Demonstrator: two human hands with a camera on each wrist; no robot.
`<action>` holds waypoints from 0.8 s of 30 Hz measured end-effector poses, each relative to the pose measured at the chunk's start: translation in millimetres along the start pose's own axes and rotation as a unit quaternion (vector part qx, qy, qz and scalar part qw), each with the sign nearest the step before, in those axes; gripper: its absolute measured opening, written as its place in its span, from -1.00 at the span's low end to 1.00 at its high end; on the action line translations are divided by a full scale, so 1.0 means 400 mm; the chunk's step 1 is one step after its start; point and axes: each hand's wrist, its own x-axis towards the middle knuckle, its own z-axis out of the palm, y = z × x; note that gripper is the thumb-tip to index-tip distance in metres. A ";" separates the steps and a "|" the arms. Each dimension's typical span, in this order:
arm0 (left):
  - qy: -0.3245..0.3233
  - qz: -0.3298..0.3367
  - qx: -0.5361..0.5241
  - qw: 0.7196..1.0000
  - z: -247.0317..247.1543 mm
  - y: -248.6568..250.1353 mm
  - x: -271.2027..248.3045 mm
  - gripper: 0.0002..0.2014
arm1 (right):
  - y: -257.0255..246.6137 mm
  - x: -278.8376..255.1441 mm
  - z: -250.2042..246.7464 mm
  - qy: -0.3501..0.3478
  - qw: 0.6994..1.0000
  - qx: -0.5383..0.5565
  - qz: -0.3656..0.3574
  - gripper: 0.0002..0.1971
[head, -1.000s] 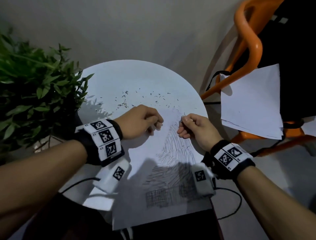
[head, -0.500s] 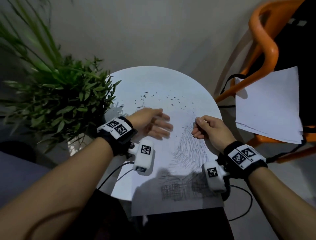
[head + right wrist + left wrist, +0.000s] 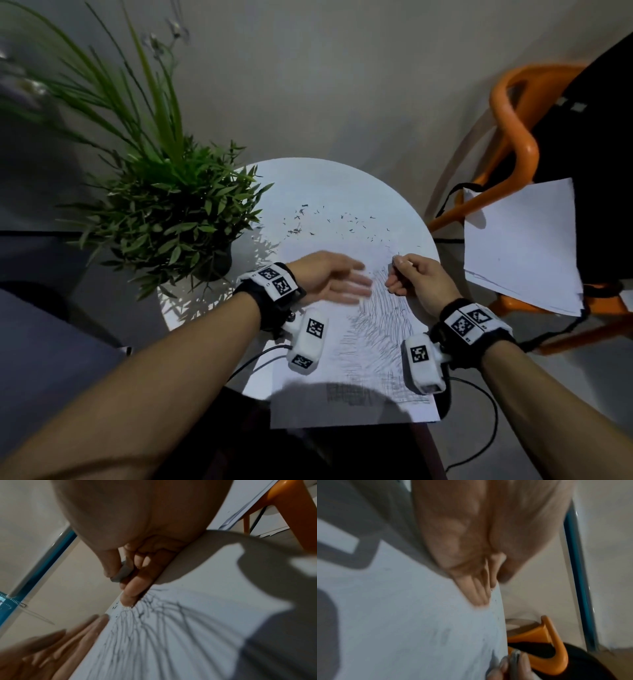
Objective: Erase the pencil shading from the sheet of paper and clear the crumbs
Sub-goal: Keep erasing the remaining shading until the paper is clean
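Observation:
A white sheet with pencil shading lies on a round white table, its near edge hanging over the rim. Dark eraser crumbs are scattered on the table beyond the sheet. My left hand is open, fingers straight and motion-blurred, low over the sheet's upper left part. My right hand rests at the sheet's upper right and pinches a small grey-white eraser between thumb and fingers, above the strokes. The left wrist view shows straight fingers on the paper.
A leafy potted plant stands at the table's left edge. An orange chair at the right carries loose white sheets and a dark bag. Cables run from both wrist cameras off the table's front.
My left hand has uncurled from a fist to flat fingers and swept rightward across the sheet. The right hand keeps the eraser at the same spot. The head view has tilted up and left.

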 end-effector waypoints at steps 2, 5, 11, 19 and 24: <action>0.173 0.126 -0.067 0.974 -0.023 0.022 0.030 -0.64 | -0.006 0.001 -0.003 -0.006 1.000 -0.015 0.000 -0.71; 0.300 0.248 0.081 0.917 -0.059 0.074 0.026 -0.57 | -0.004 0.001 -0.003 -0.006 1.000 -0.009 0.002 -0.72; 0.178 0.135 0.651 0.725 -0.033 -0.010 -0.076 -0.38 | 0.002 0.000 0.001 -0.001 1.000 0.008 -0.005 -0.72; -0.084 0.153 0.709 0.683 0.023 -0.129 -0.186 -0.46 | 0.003 0.002 -0.007 -0.008 1.000 0.012 -0.005 -0.72; 0.101 0.017 0.812 0.574 -0.058 -0.080 -0.132 -0.29 | 0.006 0.001 -0.004 -0.002 1.000 0.029 -0.001 -0.72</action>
